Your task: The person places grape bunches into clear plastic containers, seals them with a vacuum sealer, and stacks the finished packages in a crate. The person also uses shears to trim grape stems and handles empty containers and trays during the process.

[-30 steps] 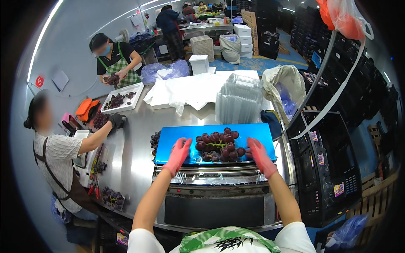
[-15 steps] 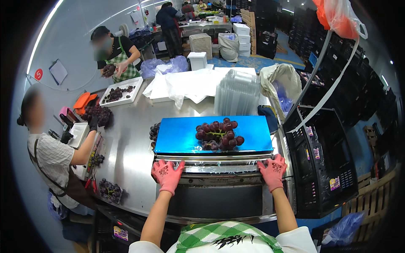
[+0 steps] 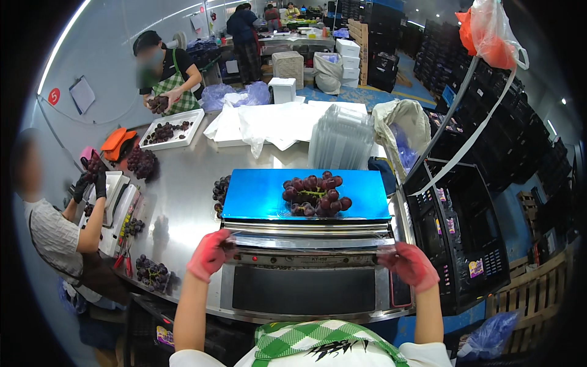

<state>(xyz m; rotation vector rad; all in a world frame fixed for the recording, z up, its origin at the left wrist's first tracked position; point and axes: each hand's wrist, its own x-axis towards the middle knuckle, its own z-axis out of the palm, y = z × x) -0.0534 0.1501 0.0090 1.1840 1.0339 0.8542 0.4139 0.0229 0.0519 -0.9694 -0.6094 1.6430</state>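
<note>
Clock hands off the blue plate [image 3: 251, 189], folks: at eight, the left hand [image 3: 207, 257] smears at the fingertips; at four, so does the right hand [image 3: 418, 268], and whether either pinches anything I can't tell! The grape bunch [image 3: 315, 192] hides the plate's middle; at nine, dark grapes [image 3: 220, 191] half disappear behind its edge. Ten o'clock, a worker [image 3: 174, 82], legs lost behind the bench. Twelve, distant people [image 3: 290, 11], too tiny to follow! Two, a hanging bag [image 3: 494, 40], clipped by the top edge; six, a checked apron [image 3: 324, 333], sliced off below.
</note>
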